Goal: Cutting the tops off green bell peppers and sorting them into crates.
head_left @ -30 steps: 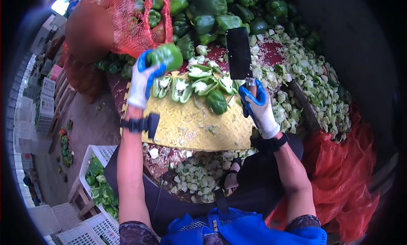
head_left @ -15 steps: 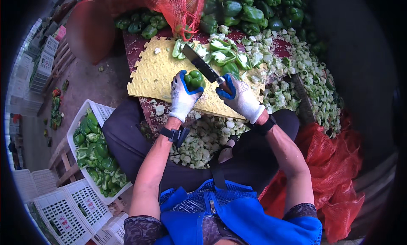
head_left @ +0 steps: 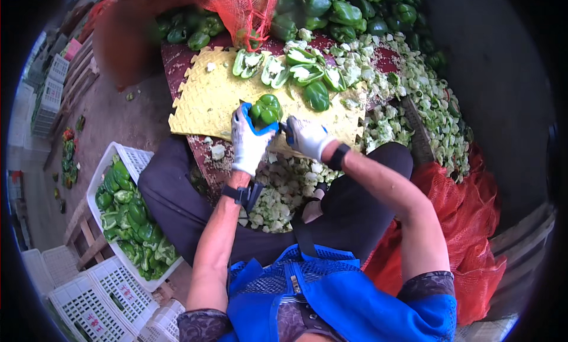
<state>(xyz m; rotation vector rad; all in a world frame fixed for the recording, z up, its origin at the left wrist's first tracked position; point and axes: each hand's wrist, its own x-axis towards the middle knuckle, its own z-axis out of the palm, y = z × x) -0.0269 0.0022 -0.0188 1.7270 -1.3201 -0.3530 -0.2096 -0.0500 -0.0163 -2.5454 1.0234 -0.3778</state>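
Observation:
My left hand (head_left: 249,138), in a white glove with blue palm, is closed around a green bell pepper (head_left: 266,109) above the yellow foam mat (head_left: 207,102). Close beside it, my right hand (head_left: 306,137), gloved alike, is curled around the knife, its back turned up. Only a dark bit of the knife (head_left: 284,128) shows by the fingers; the blade is hidden from view. Cut pepper halves (head_left: 274,73) with pale cores lie toward the far side of the mat, and one half (head_left: 316,96) rests skin side up.
Whole green peppers (head_left: 346,13) are heaped at the back beside a red mesh bag (head_left: 245,10). Pepper cores (head_left: 435,99) cover the right side and the ground under the mat. At left stands a white crate (head_left: 94,191) of cut peppers; red netting (head_left: 455,235) lies at right.
My right hand has moved left and nearer to me, turning so the knife blade no longer shows. The left hand still grips the pepper, and the view has shifted slightly.

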